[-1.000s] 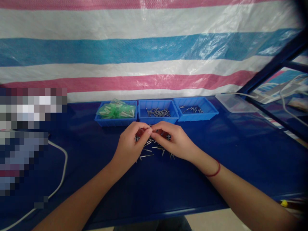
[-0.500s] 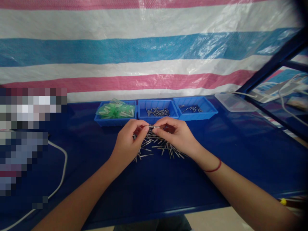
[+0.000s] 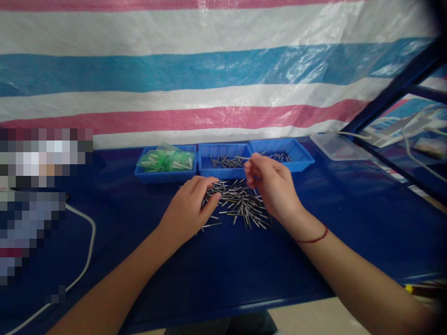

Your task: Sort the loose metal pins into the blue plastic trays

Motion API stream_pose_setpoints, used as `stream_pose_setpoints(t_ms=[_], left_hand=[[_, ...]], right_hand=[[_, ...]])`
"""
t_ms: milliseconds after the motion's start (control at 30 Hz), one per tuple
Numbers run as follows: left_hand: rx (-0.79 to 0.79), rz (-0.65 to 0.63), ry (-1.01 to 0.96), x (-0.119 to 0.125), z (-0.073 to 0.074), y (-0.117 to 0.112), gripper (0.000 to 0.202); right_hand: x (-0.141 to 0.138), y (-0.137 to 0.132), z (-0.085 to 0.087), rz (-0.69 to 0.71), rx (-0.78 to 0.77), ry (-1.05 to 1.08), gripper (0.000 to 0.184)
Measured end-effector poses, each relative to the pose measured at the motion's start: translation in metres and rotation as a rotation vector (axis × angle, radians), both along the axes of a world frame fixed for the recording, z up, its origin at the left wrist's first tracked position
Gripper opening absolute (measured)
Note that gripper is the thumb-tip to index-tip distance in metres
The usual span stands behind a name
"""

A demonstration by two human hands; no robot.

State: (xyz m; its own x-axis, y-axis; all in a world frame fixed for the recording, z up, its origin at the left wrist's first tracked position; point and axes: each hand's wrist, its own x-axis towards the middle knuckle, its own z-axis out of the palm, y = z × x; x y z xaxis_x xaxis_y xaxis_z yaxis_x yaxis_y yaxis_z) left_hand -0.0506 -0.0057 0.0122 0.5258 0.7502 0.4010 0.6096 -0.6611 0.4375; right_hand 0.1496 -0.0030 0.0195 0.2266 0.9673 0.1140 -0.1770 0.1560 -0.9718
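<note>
My left hand (image 3: 190, 202) rests at the left side of a heap of slim metal pins (image 3: 240, 200) on the blue table. Its thumb and forefinger are parted, with nothing between them. My right hand (image 3: 272, 181) is raised in front of the middle blue bin (image 3: 225, 174), near where it meets the right blue bin (image 3: 300, 163). A thin metal pin (image 3: 241, 157) sticks out leftward from its pinched thumb and forefinger. Loose pins of a similar kind lie in both of these bins. The other fingers of my right hand are curled.
A left blue bin (image 3: 164, 177) holds green plastic bags (image 3: 159, 160) with pale pieces inside. A clear plastic lid or tray (image 3: 338, 148) lies at the back right, beside a dark metal frame. A white cable (image 3: 91, 242) curves along the left. Striped sheeting (image 3: 195, 70) hangs behind.
Both hands were together over the heap, fingertips at one pin. My right hand has moved up and right with a pin towards the bins; my left hand has opened and stays by the heap.
</note>
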Motion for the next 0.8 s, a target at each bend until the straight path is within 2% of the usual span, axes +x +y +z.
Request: stream_pose_setpoints(t_ms=[67, 133, 233, 333, 500, 800], left_hand=[[0.013, -0.013, 0.082, -0.002, -0.001, 0.002, 0.024], [0.019, -0.027, 0.161, -0.004, -0.001, 0.005, 0.022], [0.017, -0.034, 0.243, -0.005, 0.0, 0.007, 0.022], [0.011, -0.032, 0.304, -0.004, 0.001, 0.004, 0.017], [0.018, -0.008, 0.429, -0.002, 0.003, 0.0, 0.016], [-0.028, -0.017, 0.442, 0.001, 0.001, -0.005, 0.01]], right_hand=[[0.013, 0.008, 0.003, -0.124, -0.054, 0.234, 0.025], [0.026, 0.015, 0.006, -0.186, -0.086, 0.364, 0.026], [0.036, 0.019, 0.009, -0.174, -0.117, 0.446, 0.026], [0.03, 0.017, 0.009, -0.096, -0.174, 0.513, 0.02], [0.011, 0.01, 0.008, 0.051, -0.251, 0.494, 0.017], [0.003, 0.004, 0.002, 0.142, -0.217, 0.369, 0.019]])
